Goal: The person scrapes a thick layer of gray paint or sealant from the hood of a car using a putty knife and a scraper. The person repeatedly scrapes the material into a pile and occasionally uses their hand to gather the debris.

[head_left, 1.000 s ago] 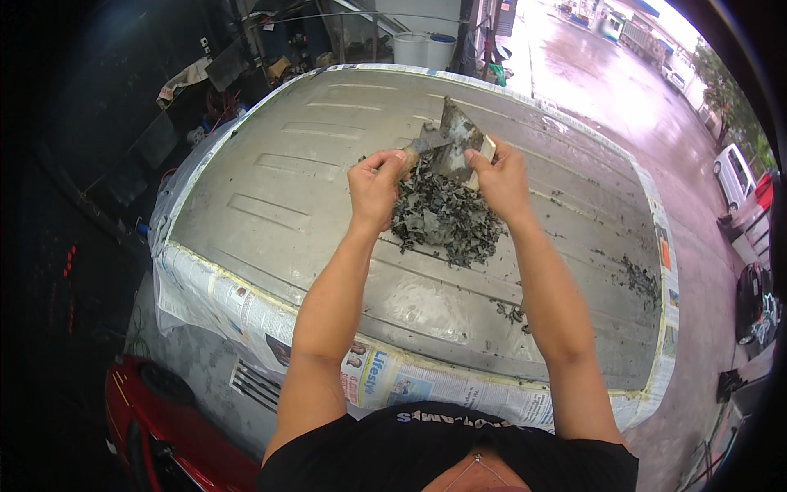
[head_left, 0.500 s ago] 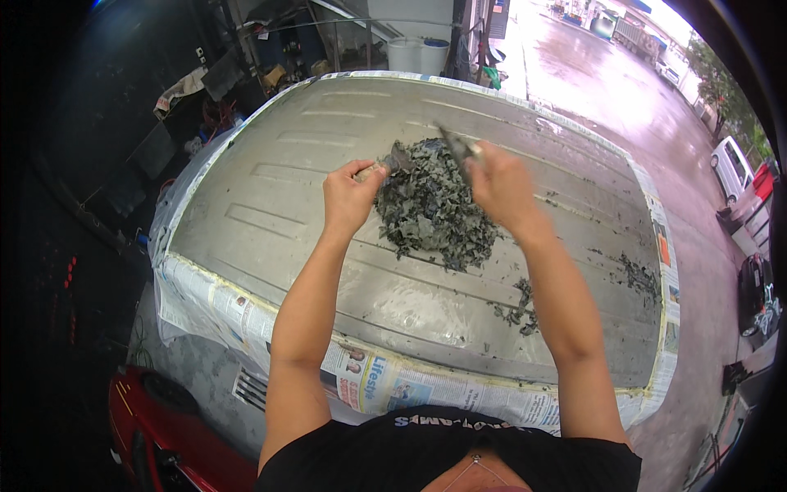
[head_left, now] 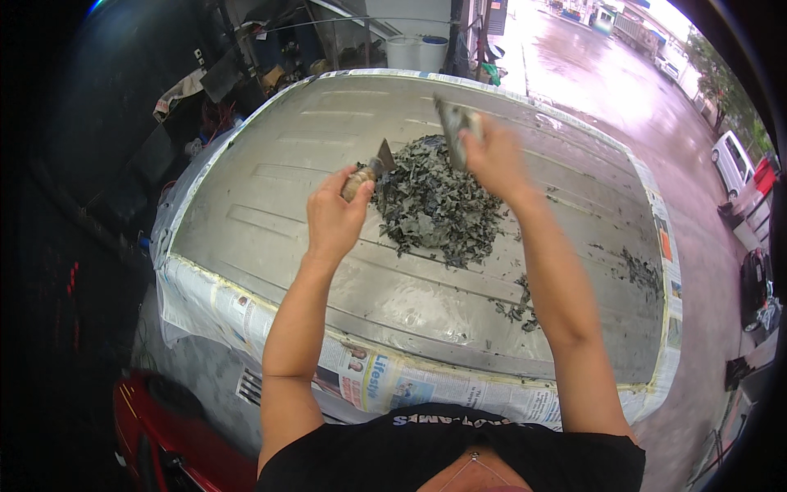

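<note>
A heap of dark grey, curled paint flakes (head_left: 438,209) lies on the bare metal vehicle roof (head_left: 287,193). At the heap's left edge, my left hand (head_left: 332,217) is closed around the rounded handle of a putty knife (head_left: 359,182), its small blade tilted up beside the flakes. My right hand (head_left: 498,162), slightly blurred, grips a wider flat scraper (head_left: 452,129). That blade is raised over the far right side of the heap. Smaller scatterings of flakes (head_left: 518,310) lie on the roof near my right forearm and toward the right edge.
Taped newspaper (head_left: 205,287) masks the roof's edges all round. A red car (head_left: 172,435) is at the lower left. White buckets (head_left: 416,54) stand beyond the far edge. Dark clutter fills the left; a white van (head_left: 732,164) is parked on the wet pavement at right.
My left hand has drawn back left and slightly nearer, and its putty knife has tipped upright off the heap. The wide scraper in my right hand has moved up and turned its face more into view.
</note>
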{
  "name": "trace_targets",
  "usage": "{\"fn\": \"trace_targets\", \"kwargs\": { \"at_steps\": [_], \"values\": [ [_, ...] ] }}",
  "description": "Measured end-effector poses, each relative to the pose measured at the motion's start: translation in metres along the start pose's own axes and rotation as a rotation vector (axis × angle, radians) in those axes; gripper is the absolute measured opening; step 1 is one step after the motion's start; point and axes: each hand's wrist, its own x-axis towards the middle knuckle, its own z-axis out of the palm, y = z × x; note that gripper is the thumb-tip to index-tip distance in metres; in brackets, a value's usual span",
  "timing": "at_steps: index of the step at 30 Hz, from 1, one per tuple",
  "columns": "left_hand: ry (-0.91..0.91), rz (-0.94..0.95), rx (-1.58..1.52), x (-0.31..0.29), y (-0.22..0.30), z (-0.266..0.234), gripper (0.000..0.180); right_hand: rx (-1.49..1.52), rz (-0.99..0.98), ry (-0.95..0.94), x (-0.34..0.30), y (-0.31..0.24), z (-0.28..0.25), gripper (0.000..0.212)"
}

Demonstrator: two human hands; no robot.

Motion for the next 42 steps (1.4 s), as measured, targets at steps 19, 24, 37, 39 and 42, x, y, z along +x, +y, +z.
{"fn": "trace_targets", "kwargs": {
  "at_steps": [19,24,37,39,42],
  "values": [
    [0.036,0.783,0.232,-0.022,-0.014,0.004,0.042,-0.199,-0.286,-0.078,-0.101,-0.021,0.012,0.006],
    [-0.036,0.895,0.186,-0.03,-0.009,0.004,0.041,-0.297,-0.351,-0.008,-0.075,-0.015,0.029,0.009],
    [0.235,-0.049,-0.074,-0.136,-0.025,-0.022,0.034,-0.012,-0.006,0.017,-0.025,0.04,-0.034,0.028],
    [0.217,-0.266,-0.17,-0.168,-0.026,-0.029,0.035,-0.033,0.183,-0.077,-0.063,0.081,-0.04,0.028],
    [0.213,-0.418,-0.128,-0.216,-0.037,-0.038,0.039,0.353,0.481,0.084,-0.133,0.138,-0.111,0.026]
  ]
}}
